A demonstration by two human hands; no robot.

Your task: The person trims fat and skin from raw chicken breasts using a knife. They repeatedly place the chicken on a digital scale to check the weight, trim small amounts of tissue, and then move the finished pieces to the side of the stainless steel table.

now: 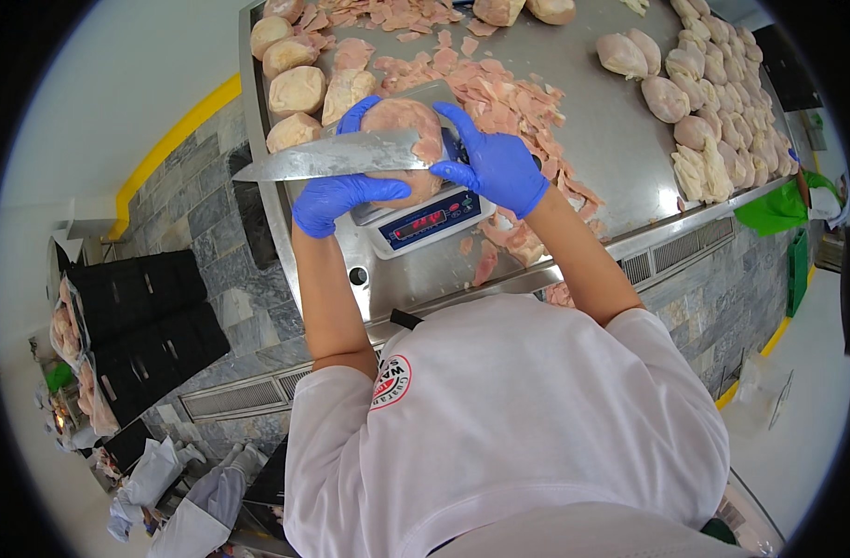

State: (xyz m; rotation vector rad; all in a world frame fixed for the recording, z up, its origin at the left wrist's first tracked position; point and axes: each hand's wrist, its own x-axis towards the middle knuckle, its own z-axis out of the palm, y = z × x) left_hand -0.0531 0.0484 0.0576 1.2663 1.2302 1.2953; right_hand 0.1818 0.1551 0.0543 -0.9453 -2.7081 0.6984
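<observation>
A round pale-pink piece of meat (399, 115) is on the metal pan of a white and blue weighing scale (423, 229), whose red display is lit. My left hand (330, 197) cups the meat from the left, thumb in front and fingers behind. Across the meat lies the broad blade of a large knife (337, 155), its tip pointing left past my left hand. My right hand (504, 169) grips the knife at its handle end, with the handle mostly hidden. A thin flap of meat (429, 139) rests against the blade's heel.
Sliced meat trimmings (509, 102) are heaped on the steel table (592, 130) behind and right of the scale. Whole round pieces (298, 91) stand along the left edge. Many wrapped pieces (713, 74) fill the right side. Black crates (151, 288) stand on the floor at left.
</observation>
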